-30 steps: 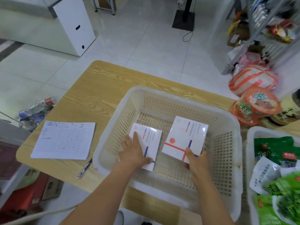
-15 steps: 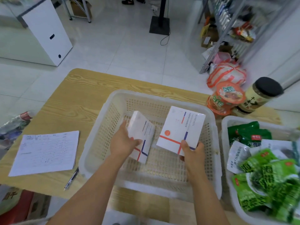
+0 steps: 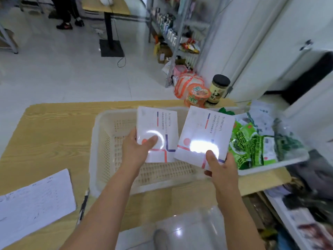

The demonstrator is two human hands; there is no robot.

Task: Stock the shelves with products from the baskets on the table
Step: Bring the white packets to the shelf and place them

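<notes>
My left hand (image 3: 137, 150) and right hand (image 3: 219, 165) each grip a white box, thumbs on top, the left box (image 3: 156, 127) and right box (image 3: 205, 130) held above the basket (image 3: 104, 141) mid-tabletop (image 3: 54, 127): pickup looks done, and next, I judge, comes the carry to the shelves (image 3: 173, 33) beyond its far right corner.

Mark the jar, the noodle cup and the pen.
jar (image 3: 217, 92), head view, on its label.
noodle cup (image 3: 198, 92), head view, on its lid.
pen (image 3: 83, 204), head view, on its barrel.

Lower left: a printed sheet (image 3: 34, 201), a pen (image 3: 83, 204) just beside it. Farther off you see a black stand base (image 3: 111, 48) and a cable (image 3: 124, 59) on the floor (image 3: 63, 78).
</notes>
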